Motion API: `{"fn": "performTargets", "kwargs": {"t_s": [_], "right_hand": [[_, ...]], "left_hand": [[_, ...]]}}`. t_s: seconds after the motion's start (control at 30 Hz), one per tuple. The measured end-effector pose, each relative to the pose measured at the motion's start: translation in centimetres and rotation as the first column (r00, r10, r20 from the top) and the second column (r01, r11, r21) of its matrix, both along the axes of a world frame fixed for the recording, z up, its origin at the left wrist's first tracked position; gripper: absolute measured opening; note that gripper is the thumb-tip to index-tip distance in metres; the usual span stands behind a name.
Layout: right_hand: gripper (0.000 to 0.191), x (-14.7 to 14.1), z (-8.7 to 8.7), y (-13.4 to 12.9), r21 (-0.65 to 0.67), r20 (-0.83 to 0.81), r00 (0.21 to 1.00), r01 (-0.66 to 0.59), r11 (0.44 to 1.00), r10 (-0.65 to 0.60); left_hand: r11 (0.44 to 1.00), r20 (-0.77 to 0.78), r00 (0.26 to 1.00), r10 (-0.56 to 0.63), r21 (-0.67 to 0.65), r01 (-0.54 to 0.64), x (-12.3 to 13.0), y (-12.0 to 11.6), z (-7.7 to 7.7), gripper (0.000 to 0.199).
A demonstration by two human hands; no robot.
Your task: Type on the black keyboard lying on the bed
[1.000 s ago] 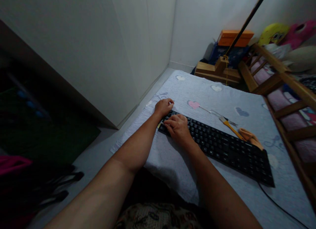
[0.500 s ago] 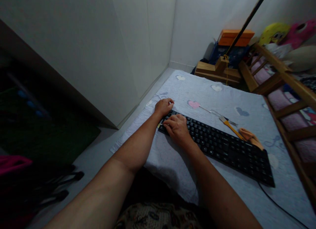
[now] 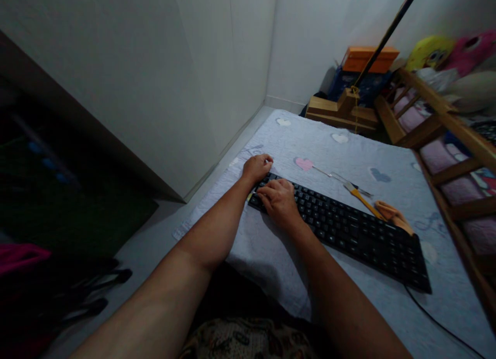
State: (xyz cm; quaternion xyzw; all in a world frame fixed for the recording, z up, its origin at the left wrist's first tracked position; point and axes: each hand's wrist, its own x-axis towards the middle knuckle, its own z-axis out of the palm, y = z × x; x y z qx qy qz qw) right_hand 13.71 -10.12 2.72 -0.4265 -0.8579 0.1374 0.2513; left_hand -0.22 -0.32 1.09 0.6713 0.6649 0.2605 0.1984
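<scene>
Your long black plastic keyboard (image 3: 349, 224) lies slantwise on the pale blue heart-printed cloth (image 3: 267, 266), its left end at your hands and a thin black cable (image 3: 434, 318) running from its near edge at the right. Your left hand (image 3: 256, 168) sits at the far left corner, fingers curled inward; what they close on, if anything, is hidden. Your right hand (image 3: 279, 198) arches over the leftmost keys, thumb and forefinger near each other; in this dim light I can't tell whether they pinch something small or only touch the keys.

To work this end well, I'd brace the corner with your left hand and press lightly with your right, since the board could slide on soft cloth. Avoid shoving it away from you: the yellow-handled tool with a pale flat head (image 3: 364, 201) and the crumpled orange-brown cloth (image 3: 393, 217) lie at its back edge.
</scene>
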Motion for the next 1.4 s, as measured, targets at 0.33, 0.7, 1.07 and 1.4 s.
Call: {"fn": "performTargets", "kwargs": {"t_s": [0.33, 0.7, 1.07, 1.4], "right_hand": [[0.018, 0.0, 0.1, -0.3, -0.014, -0.03, 0.998, -0.056, 0.998, 0.056], [0.02, 0.6, 0.6, -0.2, -0.006, -0.02, 0.999, -0.041, 0.999, 0.041], [0.016, 0.4, 0.4, -0.2, -0.015, -0.017, 0.999, -0.032, 0.999, 0.032], [0.018, 1.2, 0.7, 0.0, -0.029, 0.003, 1.0, -0.007, 1.0, 0.007]], "left_hand": [[1.0, 0.005, 1.0, 0.002, -0.002, -0.002, 0.1, -0.2, 0.3, 0.029], [1.0, -0.001, 1.0, -0.003, 0.01, 0.003, -0.1, 0.1, -0.1, 0.029], [1.0, 0.009, 1.0, 0.001, 0.013, -0.002, 0.0, 0.0, 0.0, 0.028], [1.0, -0.001, 1.0, -0.006, 0.017, 0.006, 0.0, 0.0, 0.0, 0.029]]}}
